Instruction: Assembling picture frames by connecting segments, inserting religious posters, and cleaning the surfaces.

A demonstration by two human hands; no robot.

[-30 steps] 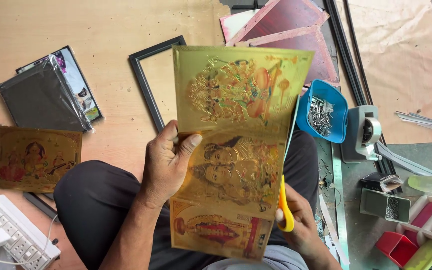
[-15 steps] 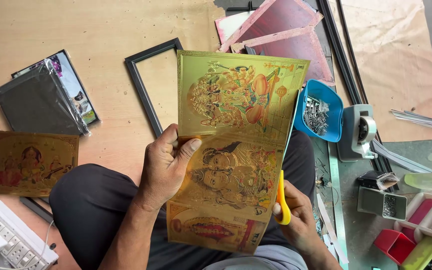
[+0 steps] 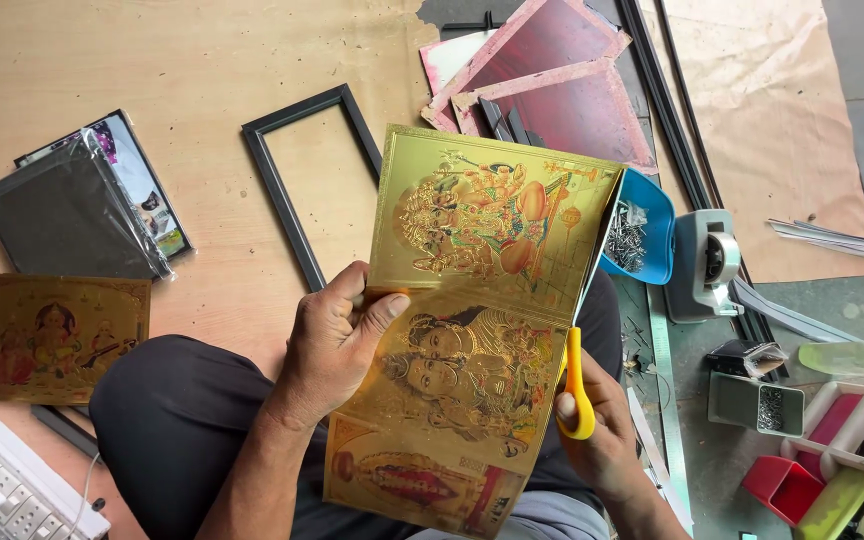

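- Rightward, a blue tray (image 3: 652,215) holds small metal fasteners, half hidden behind the gold foil sheet (image 3: 462,330); a clear box (image 3: 755,403) holds more.
- Left hand (image 3: 337,335) pinches the sheet's left edge above the lap, thumb on top.
- Right hand (image 3: 602,430) is closed on yellow-handled scissors (image 3: 574,385); their blades are hidden by the sheet.
- Plastic-wrapped black frames (image 3: 67,215) lie far left.

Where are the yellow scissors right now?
In the head view, lower right: the yellow-handled scissors are in the right hand, at the right edge of the gold picture sheet.
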